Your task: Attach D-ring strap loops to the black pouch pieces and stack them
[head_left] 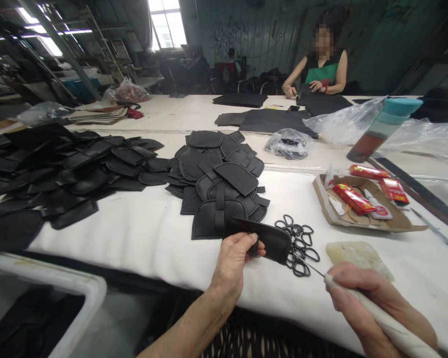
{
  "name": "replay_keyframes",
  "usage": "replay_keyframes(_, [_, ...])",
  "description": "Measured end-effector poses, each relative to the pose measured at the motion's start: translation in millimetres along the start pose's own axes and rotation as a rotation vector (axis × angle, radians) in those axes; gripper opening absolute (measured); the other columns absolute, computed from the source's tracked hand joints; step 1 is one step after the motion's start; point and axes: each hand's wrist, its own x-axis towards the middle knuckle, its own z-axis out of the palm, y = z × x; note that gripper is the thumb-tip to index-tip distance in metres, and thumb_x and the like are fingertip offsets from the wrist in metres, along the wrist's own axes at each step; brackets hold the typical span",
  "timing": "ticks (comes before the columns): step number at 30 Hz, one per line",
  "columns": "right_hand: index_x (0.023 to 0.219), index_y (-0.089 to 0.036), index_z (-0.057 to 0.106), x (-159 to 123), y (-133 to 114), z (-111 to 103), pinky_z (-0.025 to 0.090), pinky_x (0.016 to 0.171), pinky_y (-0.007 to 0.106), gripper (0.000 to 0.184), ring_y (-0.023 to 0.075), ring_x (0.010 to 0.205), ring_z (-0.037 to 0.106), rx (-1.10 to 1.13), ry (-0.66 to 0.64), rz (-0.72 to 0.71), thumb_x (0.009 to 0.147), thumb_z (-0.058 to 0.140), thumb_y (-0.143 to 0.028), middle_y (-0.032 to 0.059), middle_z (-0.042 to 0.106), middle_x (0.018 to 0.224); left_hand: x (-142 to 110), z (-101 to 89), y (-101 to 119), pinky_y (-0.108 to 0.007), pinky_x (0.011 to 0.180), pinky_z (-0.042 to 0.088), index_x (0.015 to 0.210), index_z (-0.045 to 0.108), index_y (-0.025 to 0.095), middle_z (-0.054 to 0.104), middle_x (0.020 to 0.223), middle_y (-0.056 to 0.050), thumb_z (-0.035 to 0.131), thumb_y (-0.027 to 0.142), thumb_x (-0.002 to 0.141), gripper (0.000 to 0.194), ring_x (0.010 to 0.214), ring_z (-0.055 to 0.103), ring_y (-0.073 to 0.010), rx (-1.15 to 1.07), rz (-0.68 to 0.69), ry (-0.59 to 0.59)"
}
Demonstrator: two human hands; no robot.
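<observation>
My left hand [233, 261] pinches a black leather piece [272, 241] between thumb and fingers, holding it up over the table's front part. In my right hand [373, 303] is an awl [381, 315] with a thick whitish handle and a thin metal shaft. The shaft points left toward a small pile of black metal D-rings [300, 243]; whether its tip touches a ring I cannot tell. Just behind my left hand lies a pile of stitched black leather pieces [220, 174], some with straps. A yellowish translucent block [358, 256] sits beyond my right hand.
A cardboard tray [336, 219] holds red boxes and a glue tube. Behind it a bottle [384, 129] leans among plastic wrap. Another heap of black pieces [78, 169] covers the left. A white bin [93, 293] stands below. Across the table a person [323, 74] handles black sheets.
</observation>
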Motion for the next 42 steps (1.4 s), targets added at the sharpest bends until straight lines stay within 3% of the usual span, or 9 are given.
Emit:
replay_keyframes(11, [0.073, -0.025, 0.061, -3, -1, 2, 0.05, 0.061, 0.028, 0.006, 0.0182, 0.058, 0.056, -0.013, 0.003, 0.057, 0.072, 0.065, -0.029, 0.0003, 0.06, 0.066, 2, -8.5, 0, -0.028, 0.062, 0.047, 0.062, 0.065, 0.011, 0.068, 0.061, -0.006, 0.077, 0.027, 0.061, 0.021, 0.055, 0.062, -0.0145, 0.013, -0.035, -0.038])
replay_keyframes(17, [0.071, -0.025, 0.058, -5, 2, 1, 0.049, 0.064, 0.026, 0.008, 0.0195, 0.069, 0.06, -0.013, 0.0, 0.049, 0.074, 0.065, -0.027, 0.0006, 0.062, 0.07, 4, -12.5, -1, -0.031, 0.064, 0.052, 0.065, 0.063, 0.011, 0.07, 0.061, -0.008, 0.079, 0.021, 0.06, 0.019, 0.056, 0.066, -0.0183, -0.003, -0.074, 0.0])
replay_keyframes(26, [0.071, -0.026, 0.06, -3, 1, 2, 0.05, 0.067, 0.031, 0.009, 0.0203, 0.064, 0.057, 0.025, 0.036, 0.116, 0.071, 0.067, -0.031, 0.0004, 0.059, 0.066, 6, -9.5, 0, -0.03, 0.063, 0.052, 0.062, 0.066, 0.011, 0.069, 0.058, -0.007, 0.079, 0.019, 0.059, 0.016, 0.054, 0.065, -0.0173, 0.024, -0.041, 0.019])
replay_keyframes(38, [0.072, -0.026, 0.059, -3, 4, -2, 0.048, 0.07, 0.026, 0.006, 0.0176, 0.067, 0.057, 0.028, 0.031, 0.097, 0.073, 0.065, -0.027, -0.0017, 0.059, 0.069, 4, -8.3, 2, -0.026, 0.059, 0.046, 0.059, 0.065, 0.012, 0.067, 0.054, -0.005, 0.075, 0.018, 0.062, 0.013, 0.052, 0.063, -0.015, 0.077, -0.022, 0.007])
replay_keyframes(42, [0.071, -0.025, 0.061, -7, 16, -5, 0.048, 0.071, 0.028, 0.007, 0.0192, 0.069, 0.057, 0.023, 0.019, 0.077, 0.073, 0.067, -0.027, 0.0002, 0.061, 0.072, 5, -8.4, 1, -0.025, 0.059, 0.045, 0.061, 0.063, 0.012, 0.067, 0.054, -0.004, 0.075, 0.019, 0.062, 0.014, 0.052, 0.062, -0.0141, 0.066, -0.028, 0.008])
